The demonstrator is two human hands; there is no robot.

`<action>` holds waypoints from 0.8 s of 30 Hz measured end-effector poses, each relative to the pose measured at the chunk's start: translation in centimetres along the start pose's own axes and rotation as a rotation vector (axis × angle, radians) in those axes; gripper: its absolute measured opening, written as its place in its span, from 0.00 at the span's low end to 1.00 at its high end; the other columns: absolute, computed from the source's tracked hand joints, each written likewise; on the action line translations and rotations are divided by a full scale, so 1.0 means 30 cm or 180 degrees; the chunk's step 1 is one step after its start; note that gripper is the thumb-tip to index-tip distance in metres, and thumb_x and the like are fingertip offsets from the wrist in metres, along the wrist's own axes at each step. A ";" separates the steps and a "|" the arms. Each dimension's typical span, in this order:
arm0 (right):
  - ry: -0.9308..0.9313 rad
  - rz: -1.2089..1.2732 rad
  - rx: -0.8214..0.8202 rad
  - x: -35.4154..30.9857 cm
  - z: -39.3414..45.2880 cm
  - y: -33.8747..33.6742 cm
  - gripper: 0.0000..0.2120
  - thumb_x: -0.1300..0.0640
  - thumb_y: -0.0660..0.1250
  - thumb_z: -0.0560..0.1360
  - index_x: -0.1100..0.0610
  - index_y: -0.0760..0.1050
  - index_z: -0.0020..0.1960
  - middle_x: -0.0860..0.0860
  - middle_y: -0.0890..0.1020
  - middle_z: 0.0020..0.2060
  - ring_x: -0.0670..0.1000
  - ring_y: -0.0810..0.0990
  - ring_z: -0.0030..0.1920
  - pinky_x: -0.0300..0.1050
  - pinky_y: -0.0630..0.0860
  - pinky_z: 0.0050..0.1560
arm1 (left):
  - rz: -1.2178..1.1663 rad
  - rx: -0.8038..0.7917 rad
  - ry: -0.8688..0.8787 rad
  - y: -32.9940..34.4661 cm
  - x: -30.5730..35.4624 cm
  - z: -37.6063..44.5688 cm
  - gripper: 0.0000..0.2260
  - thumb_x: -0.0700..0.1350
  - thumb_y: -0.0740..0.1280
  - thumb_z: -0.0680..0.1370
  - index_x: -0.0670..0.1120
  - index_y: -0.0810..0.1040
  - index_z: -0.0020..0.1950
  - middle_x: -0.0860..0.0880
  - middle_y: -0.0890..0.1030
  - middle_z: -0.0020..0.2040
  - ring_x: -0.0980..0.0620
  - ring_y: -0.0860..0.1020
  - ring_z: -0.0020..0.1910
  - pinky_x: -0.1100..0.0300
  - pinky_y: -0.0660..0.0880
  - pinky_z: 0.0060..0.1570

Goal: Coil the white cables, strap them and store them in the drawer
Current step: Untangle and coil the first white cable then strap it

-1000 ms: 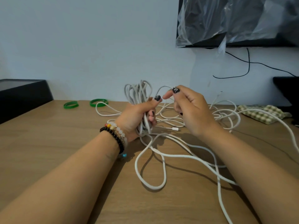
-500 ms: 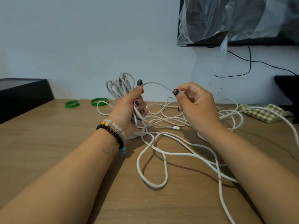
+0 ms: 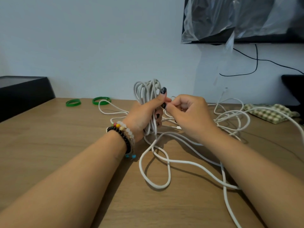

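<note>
We see the left hand (image 3: 142, 116) wrapped around a bundle of coiled white cable (image 3: 146, 89), its fingers curled round the loops and its thumb raised along the front of them, so that the top of the coil stands upright above the fist and the lower strands hang out beneath it toward the wooden table (image 3: 49, 145). The right hand (image 3: 189, 114) sits just beside the left, thumb and forefinger closed together in a pinch at the spot where the left thumb ends; we take it to be holding a strand there, though the cable itself is hidden between the fingertips. The loose white cable (image 3: 166, 163) sprawls over the table in front of and to the right of both hands, in wide loops that cross one another, and a small white connector (image 3: 179, 128) lies on the table under the right hand. A beaded bracelet (image 3: 122, 134) circles the left wrist. Two green bands (image 3: 73, 102) lie flat near the table's far edge, left of the coil, and a checked cloth (image 3: 269, 112) rests at the far right
</note>
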State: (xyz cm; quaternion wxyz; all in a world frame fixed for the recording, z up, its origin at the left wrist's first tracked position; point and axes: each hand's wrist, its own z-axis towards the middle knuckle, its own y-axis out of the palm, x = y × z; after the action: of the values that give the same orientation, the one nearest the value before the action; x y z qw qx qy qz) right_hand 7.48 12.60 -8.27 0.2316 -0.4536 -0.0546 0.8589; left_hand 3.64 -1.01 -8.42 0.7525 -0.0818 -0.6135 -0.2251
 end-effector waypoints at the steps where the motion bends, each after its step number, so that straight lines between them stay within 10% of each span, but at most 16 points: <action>1: -0.0012 -0.0110 -0.0009 0.001 0.000 -0.001 0.09 0.59 0.71 0.74 0.61 0.79 0.37 0.60 0.78 0.29 0.44 0.69 0.26 0.34 0.66 0.30 | -0.0085 0.0063 -0.0049 0.001 0.005 -0.002 0.16 0.57 0.67 0.72 0.44 0.80 0.46 0.48 0.66 0.28 0.55 0.65 0.23 0.63 0.66 0.24; 9: -0.0078 -0.0466 -0.0364 0.007 0.000 -0.013 0.09 0.57 0.67 0.76 0.60 0.83 0.40 0.47 0.75 0.25 0.42 0.70 0.27 0.31 0.63 0.30 | -0.0615 0.0974 0.0067 -0.039 0.046 0.009 0.14 0.54 0.67 0.78 0.46 0.75 0.39 0.52 0.72 0.27 0.55 0.70 0.25 0.59 0.68 0.31; 24: -0.0250 -0.0231 -0.0502 -0.004 -0.022 0.007 0.12 0.60 0.67 0.77 0.53 0.80 0.36 0.51 0.74 0.24 0.44 0.67 0.26 0.34 0.64 0.29 | -0.0776 0.0090 0.0050 -0.002 0.045 -0.010 0.21 0.54 0.64 0.78 0.50 0.80 0.26 0.53 0.78 0.31 0.57 0.75 0.31 0.62 0.74 0.34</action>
State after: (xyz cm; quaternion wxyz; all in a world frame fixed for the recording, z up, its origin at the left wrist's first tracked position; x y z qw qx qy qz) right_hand 8.01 12.30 -8.64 0.2238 -0.4341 -0.1474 0.8601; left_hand 4.09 -1.49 -7.22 0.7254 0.0058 -0.6161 -0.3069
